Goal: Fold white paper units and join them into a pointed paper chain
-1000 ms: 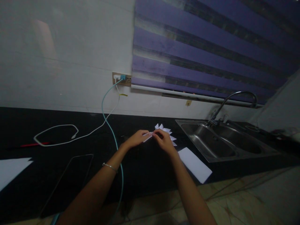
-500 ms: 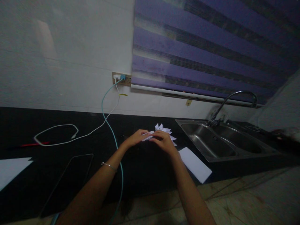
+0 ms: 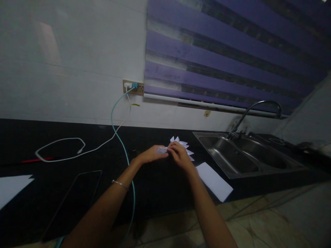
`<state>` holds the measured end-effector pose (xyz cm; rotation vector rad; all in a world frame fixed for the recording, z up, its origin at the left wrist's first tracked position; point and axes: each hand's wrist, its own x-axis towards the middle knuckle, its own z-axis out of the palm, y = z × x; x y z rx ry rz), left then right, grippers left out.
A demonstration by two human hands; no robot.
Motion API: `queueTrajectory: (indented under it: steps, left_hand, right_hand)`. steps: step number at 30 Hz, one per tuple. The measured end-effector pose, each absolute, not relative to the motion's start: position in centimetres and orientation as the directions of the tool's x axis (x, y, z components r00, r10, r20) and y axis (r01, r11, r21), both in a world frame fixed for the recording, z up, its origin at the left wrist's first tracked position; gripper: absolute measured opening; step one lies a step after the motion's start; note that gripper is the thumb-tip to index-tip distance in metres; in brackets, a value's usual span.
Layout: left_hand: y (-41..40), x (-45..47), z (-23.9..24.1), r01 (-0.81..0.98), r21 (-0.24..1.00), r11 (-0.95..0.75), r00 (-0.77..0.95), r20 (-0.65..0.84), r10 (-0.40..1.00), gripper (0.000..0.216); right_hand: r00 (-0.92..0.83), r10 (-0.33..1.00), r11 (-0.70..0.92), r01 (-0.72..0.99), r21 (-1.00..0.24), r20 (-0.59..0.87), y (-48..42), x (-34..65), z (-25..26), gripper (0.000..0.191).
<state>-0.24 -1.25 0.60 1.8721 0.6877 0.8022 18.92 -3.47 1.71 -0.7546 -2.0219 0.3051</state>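
My left hand [image 3: 150, 155] and my right hand [image 3: 180, 155] meet over the black countertop [image 3: 155, 179], and both pinch a small folded piece of white paper [image 3: 162, 150] between their fingertips. Just behind the hands lies a pile of folded white paper pieces [image 3: 184, 144] with pointed tips. A flat white sheet of paper [image 3: 214, 181] lies to the right of my right wrist, near the counter's front edge. A thin bracelet sits on my left wrist.
A steel sink [image 3: 243, 156] with a curved tap [image 3: 258, 110] is at the right. A teal cable [image 3: 121, 137] and a white cable [image 3: 64, 150] run from the wall socket [image 3: 133, 86]. A dark phone [image 3: 74, 196] and another white sheet [image 3: 12, 187] lie at the left.
The hands have shifted slightly; the small paper piece now shows shorter between the fingertips, and the right fingers have closed further over it.
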Motion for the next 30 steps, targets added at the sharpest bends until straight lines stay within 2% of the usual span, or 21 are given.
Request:
queueTrajectory:
  steps: [6, 9, 13, 18, 21, 24, 27, 30]
  left_hand:
    - [-1.6, 0.1, 0.9, 0.123, 0.889, -0.441, 0.597, 0.289, 0.749, 0.037]
    - [-2.0, -0.1, 1.3, 0.138, 0.894, -0.426, 0.601, 0.267, 0.754, 0.041]
    - [-2.1, -0.5, 1.5, 0.177, 0.898, -0.404, 0.592, 0.231, 0.772, 0.047]
    - [-1.4, -0.4, 1.0, 0.13, 0.913, -0.387, 0.602, 0.237, 0.762, 0.047]
    - [-1.0, -0.2, 0.7, 0.086, 0.936, -0.342, 0.613, 0.222, 0.759, 0.045]
    - [-0.8, -0.2, 0.5, 0.071, 0.948, -0.311, 0.604, 0.207, 0.77, 0.04]
    - [-0.7, -0.4, 0.7, 0.102, 0.935, -0.34, 0.584, 0.221, 0.781, 0.036]
    - [-0.6, -0.4, 0.7, 0.129, 0.907, -0.401, 0.544, 0.274, 0.793, 0.029]
  right_hand:
    - [-0.293, 0.658, 0.745, 0.387, -0.543, 0.694, -3.2, 18.8, 1.3, 0.011]
    - [-0.196, 0.703, 0.701, 0.358, -0.617, 0.684, -3.2, 18.7, 1.0, 0.021]
    - [-0.124, 0.776, 0.628, 0.238, -0.741, 0.618, -2.9, 18.6, 0.8, 0.032]
    - [-0.076, 0.845, 0.532, 0.025, -0.846, 0.529, -2.6, 18.4, 0.9, 0.04]
    - [-0.043, 0.842, 0.539, 0.004, -0.843, 0.538, -2.8, 18.3, 0.9, 0.031]
    - [-0.044, 0.82, 0.573, 0.097, -0.814, 0.571, -3.0, 18.2, 0.9, 0.018]
    - [-0.105, 0.764, 0.642, 0.217, -0.735, 0.637, -3.0, 18.4, 0.9, 0.011]
    - [-0.195, 0.695, 0.716, 0.273, -0.643, 0.692, -2.8, 18.7, 0.9, 0.013]
